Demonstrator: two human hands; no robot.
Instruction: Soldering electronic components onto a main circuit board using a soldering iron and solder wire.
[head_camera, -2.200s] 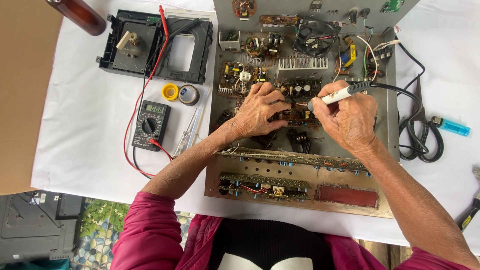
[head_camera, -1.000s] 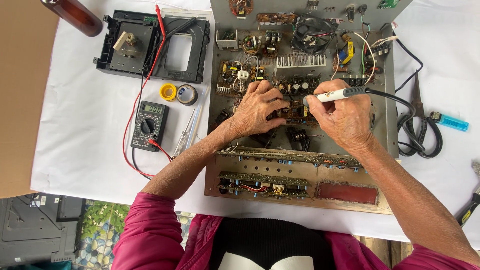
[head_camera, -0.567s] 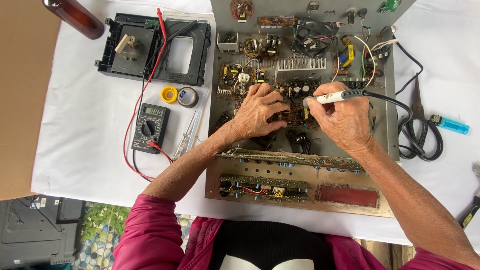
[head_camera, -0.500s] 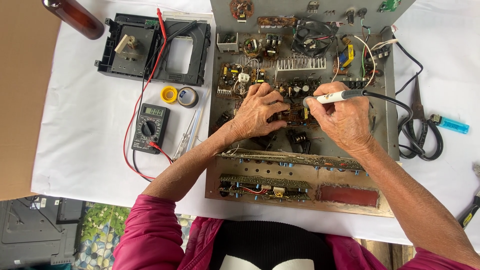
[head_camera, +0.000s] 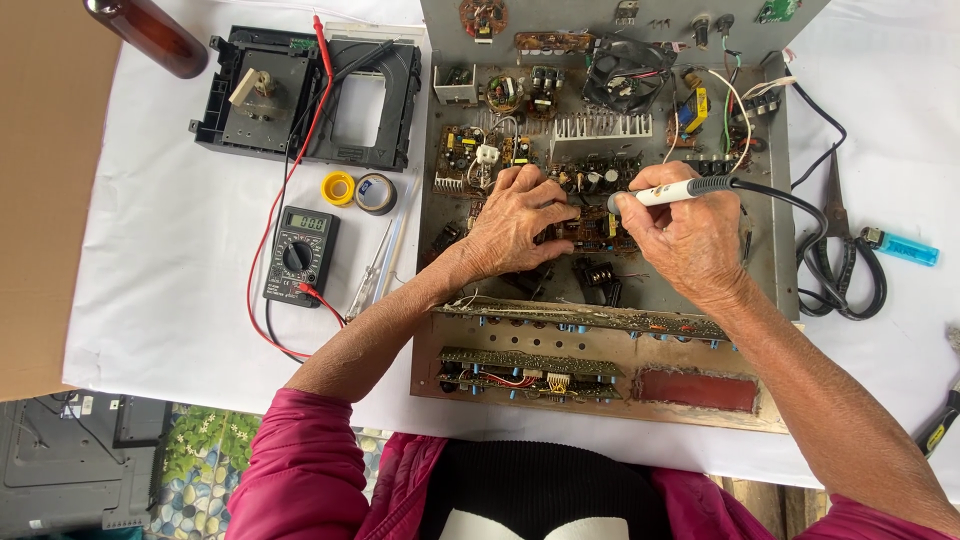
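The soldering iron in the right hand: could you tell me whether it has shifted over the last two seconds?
Barely. The soldering iron keeps its tip just below the finned heat sink, gripped in the right hand; only the camera drifts slightly.

On the white-covered worktop (head_camera: 160, 270), the left hand (head_camera: 515, 225) presses its fingers (head_camera: 550, 215) onto the circuit board (head_camera: 590, 225) inside the open grey amplifier chassis (head_camera: 775, 250). The right hand (head_camera: 690, 235) grips a white soldering iron (head_camera: 665, 194), tip pointing at the board beside the left fingers. A digital multimeter (head_camera: 299, 254) with red and black leads lies well left, near two small tape rolls (head_camera: 357, 190).
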